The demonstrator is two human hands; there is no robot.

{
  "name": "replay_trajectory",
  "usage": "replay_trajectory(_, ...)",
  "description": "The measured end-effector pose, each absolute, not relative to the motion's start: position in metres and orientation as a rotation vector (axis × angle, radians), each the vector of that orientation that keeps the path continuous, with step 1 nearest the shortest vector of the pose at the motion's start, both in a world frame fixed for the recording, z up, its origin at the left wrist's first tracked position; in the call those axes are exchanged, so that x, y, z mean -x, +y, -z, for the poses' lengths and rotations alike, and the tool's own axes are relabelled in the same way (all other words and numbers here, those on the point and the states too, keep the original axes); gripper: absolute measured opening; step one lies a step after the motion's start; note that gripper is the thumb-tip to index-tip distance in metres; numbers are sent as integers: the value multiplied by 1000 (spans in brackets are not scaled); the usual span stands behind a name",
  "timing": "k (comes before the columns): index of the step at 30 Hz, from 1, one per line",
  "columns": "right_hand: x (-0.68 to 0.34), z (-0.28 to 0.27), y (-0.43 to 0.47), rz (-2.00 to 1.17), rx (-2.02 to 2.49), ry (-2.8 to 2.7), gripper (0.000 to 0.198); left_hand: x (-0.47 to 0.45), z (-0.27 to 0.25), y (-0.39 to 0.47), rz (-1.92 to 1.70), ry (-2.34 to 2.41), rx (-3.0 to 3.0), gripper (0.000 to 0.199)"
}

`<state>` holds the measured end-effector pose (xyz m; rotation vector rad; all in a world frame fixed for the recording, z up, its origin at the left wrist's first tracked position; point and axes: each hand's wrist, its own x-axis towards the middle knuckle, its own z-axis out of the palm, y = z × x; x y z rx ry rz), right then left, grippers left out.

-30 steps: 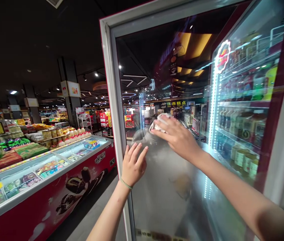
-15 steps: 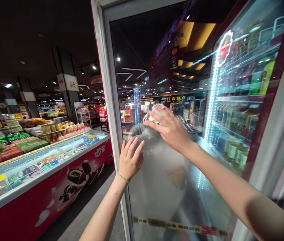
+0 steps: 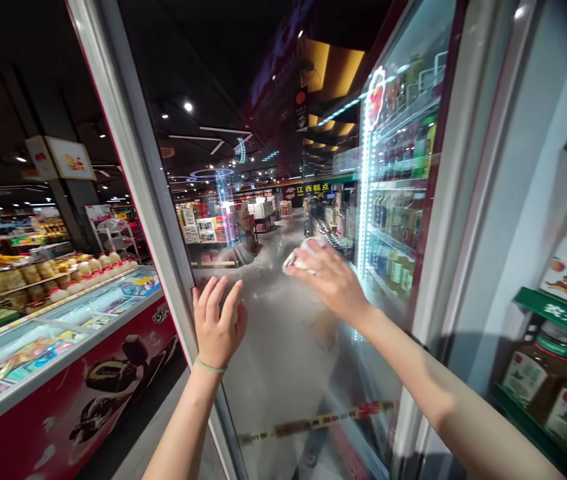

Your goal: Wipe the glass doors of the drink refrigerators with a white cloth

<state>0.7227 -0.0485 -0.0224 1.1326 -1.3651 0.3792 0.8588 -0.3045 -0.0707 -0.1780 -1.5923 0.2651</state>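
Observation:
My right hand (image 3: pixel 336 280) presses a crumpled white cloth (image 3: pixel 299 259) against the glass door (image 3: pixel 273 347), its fingers lying over the cloth. My left hand (image 3: pixel 217 320), with a thin green band at the wrist, rests on the same door beside its pale frame (image 3: pixel 128 133). The left fingers are stretched out and hold nothing. Hazy, fogged patches show on the pane around the cloth, and lit shelves are reflected in its right part. A yellow printed strip (image 3: pixel 313 425) runs across the lower glass.
At the left stands a red chest freezer (image 3: pixel 63 387) with packed goods under its glass top. On the right, green-edged shelves (image 3: pixel 538 420) inside the cabinet hold bottled drinks (image 3: pixel 526 377). A dark pillar (image 3: pixel 71 200) with a picture sign rises behind the freezer.
The view has turned right, so the door and freezer sit further left and the bottle shelves have come into sight. My right hand and the cloth are slightly lower on the glass.

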Motion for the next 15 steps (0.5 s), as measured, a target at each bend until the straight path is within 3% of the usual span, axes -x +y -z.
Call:
replay_trajectory(4,-717,39,-26,-623,-813,-1346,66,-860,70,-290,-253,-1587,136,54)
replay_trajectory(10,-715,35,-30,-492,-982,-1459,65,-852,65,-263,-268,-1659,149,53)
replay_trajectory(15,-707,67,-23,-836,-527,-1356,63,-844,64,-264,-252,-1650,203,53)
